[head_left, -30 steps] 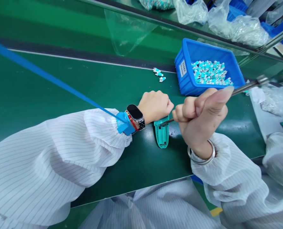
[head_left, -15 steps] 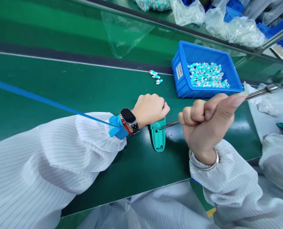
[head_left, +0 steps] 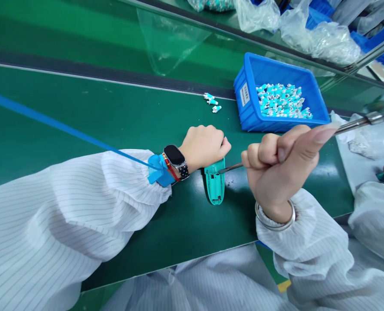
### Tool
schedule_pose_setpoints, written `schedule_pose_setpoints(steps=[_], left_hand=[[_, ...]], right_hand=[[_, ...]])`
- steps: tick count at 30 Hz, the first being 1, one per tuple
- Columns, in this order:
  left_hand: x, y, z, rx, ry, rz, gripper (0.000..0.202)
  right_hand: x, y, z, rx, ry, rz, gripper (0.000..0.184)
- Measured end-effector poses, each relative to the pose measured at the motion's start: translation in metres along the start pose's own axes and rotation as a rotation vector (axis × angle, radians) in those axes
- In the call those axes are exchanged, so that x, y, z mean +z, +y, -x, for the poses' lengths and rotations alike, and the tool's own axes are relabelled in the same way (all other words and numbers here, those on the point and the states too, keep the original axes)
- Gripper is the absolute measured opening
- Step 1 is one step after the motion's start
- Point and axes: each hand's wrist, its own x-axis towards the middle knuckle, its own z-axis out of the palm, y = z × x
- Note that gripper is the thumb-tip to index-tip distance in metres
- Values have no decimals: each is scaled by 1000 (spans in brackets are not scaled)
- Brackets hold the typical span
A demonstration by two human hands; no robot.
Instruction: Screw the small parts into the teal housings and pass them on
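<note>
A teal plastic casing [head_left: 215, 188], long with a rounded end, lies open side up on the green bench. Small dark and metal parts show inside it. My left hand [head_left: 203, 147] is closed over its far end, fingers curled and their grip hidden beneath the knuckles. With fingers wrapped, my right hand [head_left: 282, 166] holds a slim metal tool [head_left: 232, 167]. The tool's dark, narrow tip reaches the casing's right edge near the middle; whether it touches a part inside I cannot tell. Its shaft appears to run on past my thumb to the upper right.
A blue bin [head_left: 248, 116] full of small teal-and-white parts stands behind my right hand. Several loose parts [head_left: 212, 101] lie left of it. A blue strap [head_left: 65, 127] runs from my left wrist. At the right edge are plastic bags and another person's sleeve [head_left: 376, 211].
Both hands keep their hold, with the tool tip still at the casing. The view has shifted slightly. At the right edge, the other person's hand and sleeve have moved a little left.
</note>
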Motion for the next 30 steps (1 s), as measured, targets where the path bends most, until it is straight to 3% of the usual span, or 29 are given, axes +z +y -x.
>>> schedule_pose_setpoints(steps=[6, 18, 22, 27, 30], left_hand=[[2, 0, 0, -21, 18, 8, 38], [-5, 1, -1, -34, -70, 6, 39], [-1, 0, -1, -38, -15, 10, 41], [-2, 0, -1, -27, -38, 21, 40], [-3, 0, -1, -25, -50, 38, 40]], right_hand=[[1, 2, 0, -24, -55, 28, 47], [1, 6, 4, -76, -84, 10, 46], [-7, -5, 0, 14, -48, 0, 46], [-11, -13, 6, 280, -326, -98, 46], [-8, -9, 14, 325, -391, -170, 46]])
